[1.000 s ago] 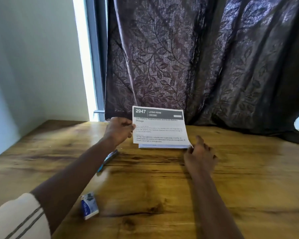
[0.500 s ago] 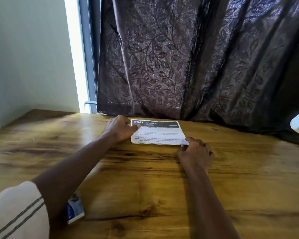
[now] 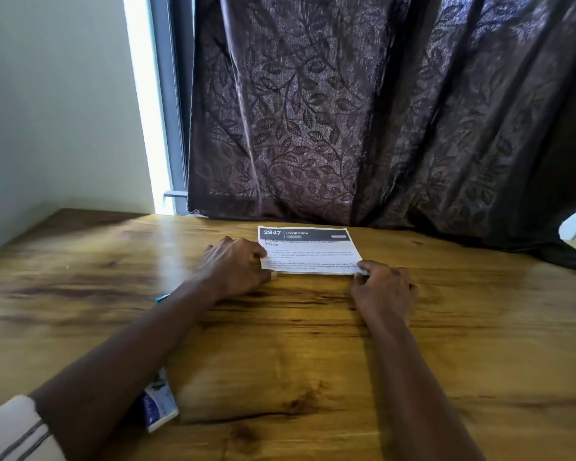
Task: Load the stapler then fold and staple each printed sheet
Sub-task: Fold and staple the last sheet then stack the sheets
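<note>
- The printed sheet (image 3: pixel 310 251) is lying flat near the tabletop's (image 3: pixel 313 361) far edge, probably for creasing.
- The left grip (image 3: pixel 235 264) is pinching its left edge and the right grip (image 3: pixel 383 287) its near right corner, apparently squaring it.

Your left forearm (image 3: pixel 137 347) hides most of the blue-and-white box (image 3: pixel 162 407) and all but a blue tip (image 3: pixel 163 297) of something farther up; body text on the sheet (image 3: pixel 313 252) is too blurred to read
</note>
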Tool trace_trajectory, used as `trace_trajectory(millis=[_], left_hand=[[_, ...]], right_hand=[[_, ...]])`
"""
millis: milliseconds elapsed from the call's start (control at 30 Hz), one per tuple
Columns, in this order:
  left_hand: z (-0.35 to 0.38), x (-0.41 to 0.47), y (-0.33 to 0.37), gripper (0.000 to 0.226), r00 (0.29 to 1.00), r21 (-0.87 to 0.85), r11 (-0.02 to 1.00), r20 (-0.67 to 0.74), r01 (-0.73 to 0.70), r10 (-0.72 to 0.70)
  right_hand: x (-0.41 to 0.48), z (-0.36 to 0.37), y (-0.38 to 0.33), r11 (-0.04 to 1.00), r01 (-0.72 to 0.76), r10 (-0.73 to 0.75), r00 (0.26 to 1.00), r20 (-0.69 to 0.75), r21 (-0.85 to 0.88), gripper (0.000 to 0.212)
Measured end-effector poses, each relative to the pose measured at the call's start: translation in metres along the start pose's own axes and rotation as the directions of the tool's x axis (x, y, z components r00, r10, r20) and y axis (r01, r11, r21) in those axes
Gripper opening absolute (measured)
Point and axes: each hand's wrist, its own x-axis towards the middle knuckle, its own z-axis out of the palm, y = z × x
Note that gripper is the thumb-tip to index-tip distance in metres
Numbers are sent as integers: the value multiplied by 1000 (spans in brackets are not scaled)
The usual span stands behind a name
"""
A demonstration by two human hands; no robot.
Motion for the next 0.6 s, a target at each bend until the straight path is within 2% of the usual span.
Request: trace_trajectory(millis=[100,233,300,367,500,600], left_hand=[[-1,-4,3,61,999,65,998,22,-26,25],[-9,-16,3,77,998,85,994,14,-61,60],[-20,-24,-1,75,998,39,998,-20,-55,56],[-33,-35,-12,67,998,6,999,-41,-42,43],[-51,-72,-47,59,997,21,999,-74,-30,31],[-57,-104,-74,75,993,23,1000,-114,-8,10]], right_hand=[[-1,2,1,999,29,-29,999,17,-32,35],[-6,-1,2,998,55,-56,998,-18,-40,43],[-11,-2,0,995,96,-95,992,-88,6,43],[-24,-5,-10,973,199,-185,975,-121,115,39],[-74,-16,-47,876,358,-377,926,-3,323,35],[-124,-30,-75,817,476,-545,822,167,325,44]])
